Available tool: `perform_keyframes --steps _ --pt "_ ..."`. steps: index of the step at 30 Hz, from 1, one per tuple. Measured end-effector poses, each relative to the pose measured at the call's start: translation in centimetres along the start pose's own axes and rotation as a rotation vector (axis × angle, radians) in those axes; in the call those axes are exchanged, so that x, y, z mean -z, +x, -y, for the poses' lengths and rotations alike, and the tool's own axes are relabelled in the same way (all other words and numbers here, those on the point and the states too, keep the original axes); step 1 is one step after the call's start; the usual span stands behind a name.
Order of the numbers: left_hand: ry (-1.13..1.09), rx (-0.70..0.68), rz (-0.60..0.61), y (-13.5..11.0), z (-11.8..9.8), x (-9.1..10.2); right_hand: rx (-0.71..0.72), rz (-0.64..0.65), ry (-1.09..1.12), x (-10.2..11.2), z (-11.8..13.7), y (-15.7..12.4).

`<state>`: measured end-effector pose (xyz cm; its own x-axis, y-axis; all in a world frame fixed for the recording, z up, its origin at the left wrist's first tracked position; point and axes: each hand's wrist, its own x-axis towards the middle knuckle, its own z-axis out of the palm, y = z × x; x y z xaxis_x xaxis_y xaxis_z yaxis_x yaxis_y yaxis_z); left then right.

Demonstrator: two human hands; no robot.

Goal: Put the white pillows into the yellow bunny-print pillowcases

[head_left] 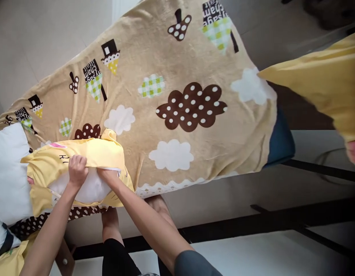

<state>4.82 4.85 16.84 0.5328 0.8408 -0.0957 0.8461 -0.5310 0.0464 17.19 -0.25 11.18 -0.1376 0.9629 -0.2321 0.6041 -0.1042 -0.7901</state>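
Head view: a yellow pillowcase (102, 153) with a white insert (91, 189) showing in its open mouth lies on the near left edge of a tan cloud-patterned blanket (194, 57). The left hand (77, 170) is clenched on the pillowcase's upper rim. The right hand (108, 175) is pushed into the opening, its fingers hidden, so I cannot tell its grip. A white pillow (7, 172) lies just to the left.

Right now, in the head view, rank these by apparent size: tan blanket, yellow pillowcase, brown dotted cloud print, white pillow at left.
1. tan blanket, by far.
2. yellow pillowcase.
3. brown dotted cloud print and white pillow: they look alike; the frame edge cuts the pillow, so unranked.
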Motion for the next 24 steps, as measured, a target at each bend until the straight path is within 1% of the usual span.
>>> perform_keyframes --steps 2,4,5,6,7,8,9,10,12,13,14,15,16,17,18,20,21,22,23,24 --pt "0.018 0.158 0.04 -1.6 1.3 -0.6 0.033 0.018 0.051 0.6 0.6 -4.0" --pt "-0.037 0.249 0.119 -2.7 2.1 -1.5 0.081 0.055 0.21 1.3 -0.1 -8.5" --pt "-0.105 0.267 0.132 -3.0 2.1 -1.8 0.028 0.032 0.347 1.7 -1.1 -10.2" --pt "-0.189 0.277 0.119 -3.2 2.0 -1.9 -0.064 -0.024 0.462 2.1 -2.4 -11.3" --pt "-0.269 0.288 0.084 -3.3 1.7 -1.8 -0.201 -0.101 0.563 2.5 -4.0 -11.7" --pt "-0.339 0.301 0.029 -3.5 1.3 -1.4 -0.361 -0.177 0.643 2.9 -5.7 -11.4" --pt "-0.394 0.312 -0.045 -3.7 0.9 -0.7 -0.499 -0.211 0.712 3.2 -7.2 -10.6" --pt "-0.43 0.318 -0.136 -4.1 0.4 0.1 -0.582 -0.186 0.789 3.5 -8.5 -9.5" --pt "-0.455 0.305 -0.319 -5.4 -0.3 2.1 -0.632 -0.011 0.973 3.8 -10.1 -7.1" --pt "-0.463 0.299 -0.397 -6.2 -0.4 2.9 -0.629 0.079 1.046 3.9 -10.5 -6.2" --pt "-0.461 0.302 -0.448 -7.1 -0.3 3.4 -0.608 0.136 1.082 4.0 -10.7 -5.6" --pt "-0.443 0.318 -0.457 -7.8 0.0 3.7 -0.592 0.148 1.083 4.2 -10.9 -5.4" --pt "-0.412 0.343 -0.431 -8.3 0.3 3.6 -0.59 0.117 1.048 4.4 -11.2 -5.5" --pt "-0.377 0.367 -0.367 -8.6 0.7 3.2 -0.596 0.073 0.994 4.5 -11.5 -5.8" --pt "-0.344 0.382 -0.27 -8.5 1.0 2.6 -0.605 0.023 0.923 4.7 -11.8 -6.4" --pt "-0.309 0.369 -0.01 -7.5 1.4 1.3 -0.63 -0.035 0.777 4.7 -12.7 -7.7" --pt "-0.328 0.34 0.11 -6.7 1.5 1.0 -0.638 -0.026 0.726 4.7 -13.2 -8.3" --pt "-0.384 0.294 0.204 -5.9 1.7 0.9 -0.636 0.002 0.696 4.8 -13.7 -9.0" --pt "-0.465 0.244 0.256 -5.3 2.2 1.0 -0.627 0.037 0.675 4.9 -14.4 -9.6" --pt "-0.554 0.21 0.255 -4.9 3.0 1.4 -0.614 0.067 0.653 5.1 -15.0 -10.2"
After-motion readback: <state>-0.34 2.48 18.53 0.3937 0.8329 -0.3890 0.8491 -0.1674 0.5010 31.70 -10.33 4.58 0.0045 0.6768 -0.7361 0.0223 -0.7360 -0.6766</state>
